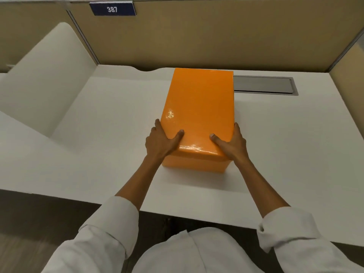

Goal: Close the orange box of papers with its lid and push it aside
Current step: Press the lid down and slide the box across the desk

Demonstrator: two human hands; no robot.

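- orange box (194, 164) on the white desk (98, 134), roughly mid-desk and reaching back almost to the partition (197, 36).
- glossy lid (199, 107) already on and sitting square over the box; no papers showing, no visible gap along the near edge.
- left hand (159, 140) clasping the near left corner of the lid: thumb laid flat on top, fingers wrapped down the left side.
- right hand (233, 143) mirroring it on the near right corner, thumb on top, fingers curled down the right side.
- both grips pressed against the lid, not released and not fisted.
- closing step judged done, or in its last press-down.
- still left: pushing the box aside. box looks central, so that step probably not begun.
- grey cable hatch (264, 85) just right of the far end of the box; open desk on the left, up to the white side panel (45, 79).
- blue number plate (112, 9) on the partition, well clear of everything.
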